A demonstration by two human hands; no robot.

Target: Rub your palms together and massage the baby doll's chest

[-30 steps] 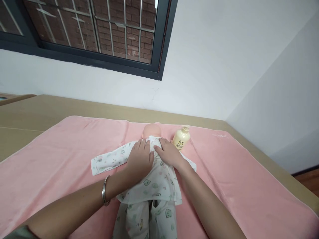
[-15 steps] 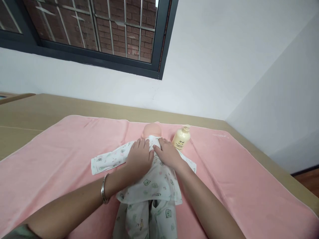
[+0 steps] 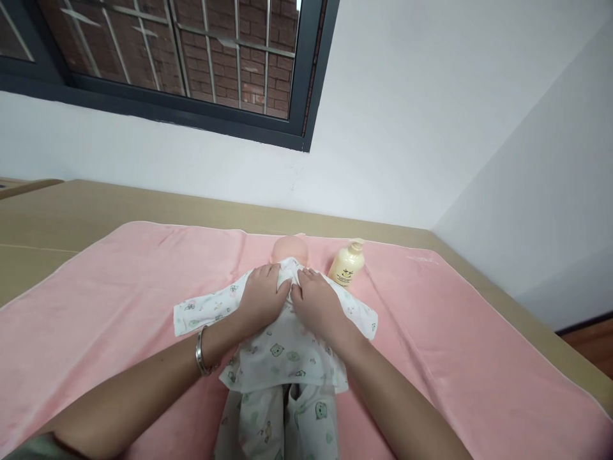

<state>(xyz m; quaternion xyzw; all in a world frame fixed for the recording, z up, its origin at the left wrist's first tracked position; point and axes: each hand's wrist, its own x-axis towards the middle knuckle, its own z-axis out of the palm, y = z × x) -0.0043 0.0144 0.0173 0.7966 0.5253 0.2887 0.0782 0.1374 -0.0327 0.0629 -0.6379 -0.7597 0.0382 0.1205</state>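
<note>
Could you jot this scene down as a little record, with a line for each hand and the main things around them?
Left hand: palm down on the doll's upper shirt; bracelet on wrist
Right hand: beside it, also on the shirt; thumbs close together
Grip: unclear whether either hand pinches fabric
Doll: lying, head away from the person, sleeves spread
Trousers: patterned, below the shirt
Bottle: pale yellow, right of the doll's head
Underneath: pink cloth

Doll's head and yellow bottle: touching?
Apart. In the head camera view, a strip of pink cloth shows between the doll's head and the yellow bottle.
</note>
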